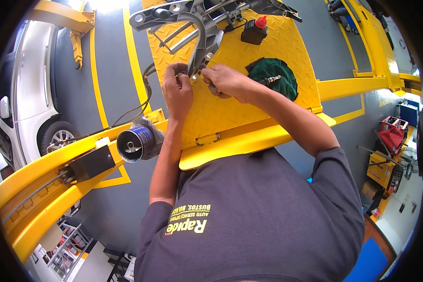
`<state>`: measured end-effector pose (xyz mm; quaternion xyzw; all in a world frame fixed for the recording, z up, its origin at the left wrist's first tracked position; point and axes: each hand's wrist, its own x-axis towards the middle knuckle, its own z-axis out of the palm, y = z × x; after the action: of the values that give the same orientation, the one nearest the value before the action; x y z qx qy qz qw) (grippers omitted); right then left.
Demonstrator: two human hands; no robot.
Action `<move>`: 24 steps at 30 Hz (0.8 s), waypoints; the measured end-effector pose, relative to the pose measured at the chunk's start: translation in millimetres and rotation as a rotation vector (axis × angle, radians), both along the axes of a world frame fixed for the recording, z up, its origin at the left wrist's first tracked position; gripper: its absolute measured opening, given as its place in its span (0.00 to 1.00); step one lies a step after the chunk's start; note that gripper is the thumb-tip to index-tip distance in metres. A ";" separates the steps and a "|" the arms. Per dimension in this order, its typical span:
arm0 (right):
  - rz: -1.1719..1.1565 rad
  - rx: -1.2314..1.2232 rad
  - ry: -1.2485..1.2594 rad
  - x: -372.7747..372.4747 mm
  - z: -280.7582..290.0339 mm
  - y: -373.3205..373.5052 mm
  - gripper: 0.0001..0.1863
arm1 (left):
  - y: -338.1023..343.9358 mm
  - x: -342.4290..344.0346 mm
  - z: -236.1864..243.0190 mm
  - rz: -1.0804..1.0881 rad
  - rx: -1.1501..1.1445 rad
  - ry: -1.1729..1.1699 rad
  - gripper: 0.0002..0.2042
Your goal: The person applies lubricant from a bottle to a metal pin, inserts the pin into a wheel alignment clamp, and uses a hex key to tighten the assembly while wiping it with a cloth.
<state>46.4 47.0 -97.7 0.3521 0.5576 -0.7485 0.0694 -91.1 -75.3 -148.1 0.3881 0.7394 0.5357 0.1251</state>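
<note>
both hands work at the lower end of a grey cast-metal bracket [199, 44] lying on a yellow checker-plate ramp [249, 108]; the left hand [177, 89] and right hand [225, 81] have fingers pinched together there, on what cannot be told.

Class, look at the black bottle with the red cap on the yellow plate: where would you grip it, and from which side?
Grip the black bottle round its squat body, below the red cap, coming from the right side. It seems to stand upright, and the metal bracket crowds its left, while both hands work near the bracket's lower end.
</note>
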 end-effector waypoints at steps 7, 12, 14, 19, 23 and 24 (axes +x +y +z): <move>-0.033 0.040 -0.049 5.7 -2.4 -6.0 0.19 | -0.7 1.1 3.0 -0.006 -0.024 -0.014 0.09; -0.035 -0.049 -0.031 12.7 13.3 -10.4 0.19 | -2.4 -1.5 2.1 0.014 0.019 0.066 0.09; -0.058 -0.068 -0.039 18.7 19.6 -11.5 0.19 | -0.7 0.9 4.0 0.008 0.033 0.092 0.09; -0.011 0.031 -0.019 2.1 1.7 -5.4 0.19 | 1.1 0.1 -1.3 0.009 0.055 0.011 0.08; -0.082 -0.082 -0.057 14.9 27.3 -15.3 0.20 | -2.1 -0.7 3.9 0.000 0.020 0.024 0.08; -0.087 -0.081 -0.067 16.6 24.8 -14.6 0.21 | -1.2 0.1 3.2 0.000 0.034 0.025 0.08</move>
<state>63.0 32.4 -72.9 0.3979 0.5084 -0.7605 0.0699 -90.9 -76.5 -145.0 0.3969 0.7316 0.5434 0.1094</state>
